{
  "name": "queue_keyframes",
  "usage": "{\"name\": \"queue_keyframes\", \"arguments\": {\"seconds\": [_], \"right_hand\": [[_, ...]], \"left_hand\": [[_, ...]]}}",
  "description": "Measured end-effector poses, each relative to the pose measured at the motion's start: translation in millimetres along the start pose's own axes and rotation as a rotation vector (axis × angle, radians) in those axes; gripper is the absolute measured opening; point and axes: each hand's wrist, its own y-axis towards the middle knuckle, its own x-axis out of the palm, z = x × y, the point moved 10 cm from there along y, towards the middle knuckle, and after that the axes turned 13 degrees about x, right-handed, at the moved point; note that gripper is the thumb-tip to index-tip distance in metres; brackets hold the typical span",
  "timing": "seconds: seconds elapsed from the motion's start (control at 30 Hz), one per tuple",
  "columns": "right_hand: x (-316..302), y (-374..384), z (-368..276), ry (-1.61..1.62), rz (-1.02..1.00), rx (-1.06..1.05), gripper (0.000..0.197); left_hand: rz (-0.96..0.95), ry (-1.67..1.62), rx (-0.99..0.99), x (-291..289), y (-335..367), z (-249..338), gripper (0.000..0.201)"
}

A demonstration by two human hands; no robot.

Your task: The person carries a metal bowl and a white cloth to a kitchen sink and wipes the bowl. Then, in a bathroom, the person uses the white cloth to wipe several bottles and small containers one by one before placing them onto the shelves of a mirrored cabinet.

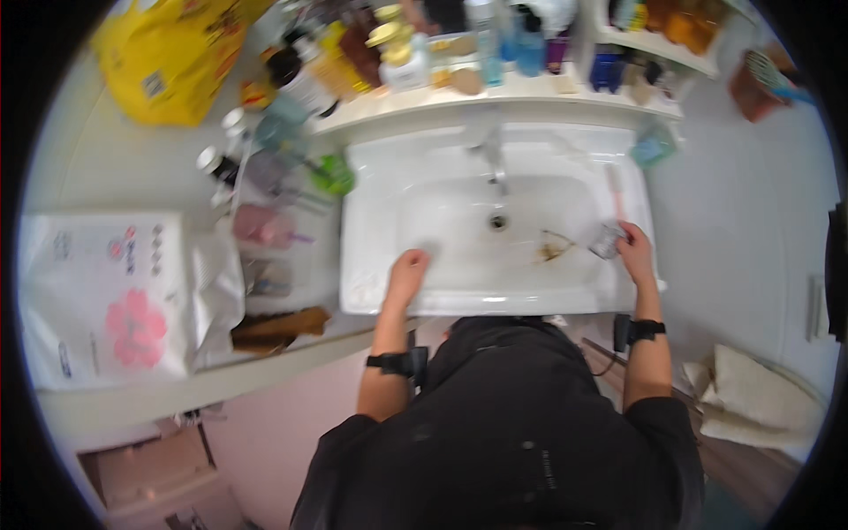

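Observation:
In front of me is a white washbasin (371,238) with a chrome tap (495,155) and a drain hole (497,222). My left hand (408,269) is curled closed over the basin's left front part, with nothing showing in it. Over the right side, my right hand (636,252) pinches a small crumpled, silvery see-through packet (606,240); its exact kind is blurred. Just beyond that hand, a pink-handled brush (617,190) lies on the right rim. A brownish, twig-like smear or clump (553,247) lies in the basin, left of the packet.
Bottles and jars crowd the shelf (389,108) behind the basin. To the left stand a green pouch (333,175), cups with brushes, and a large white pack (106,300) with a pink flower. A yellow bag (168,62) sits far left. A greenish cup (654,147) is at the back right.

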Motion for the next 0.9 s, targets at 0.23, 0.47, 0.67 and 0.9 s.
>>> {"name": "queue_keyframes", "arguments": {"seconds": [0.23,0.47,0.67,0.9], "right_hand": [[75.6,-26.5,6.7,0.011,-0.265,0.154,0.027],[114.0,-40.7,-20.5,-0.050,-0.286,0.114,0.026],[121.9,-54.8,-32.8,-0.009,-0.289,0.116,0.025],[87.1,-63.8,-15.1,0.011,-0.157,0.184,0.024]], "left_hand": [[0.018,0.639,-0.030,-56.5,-41.1,-7.3,0.026],[0.130,0.755,-0.242,-120.9,-63.5,-57.0,0.028],[0.191,0.574,-0.106,-118.9,-42.6,-82.2,0.028],[0.098,-1.302,-0.273,-49.4,-5.3,-19.0,0.029]]}}
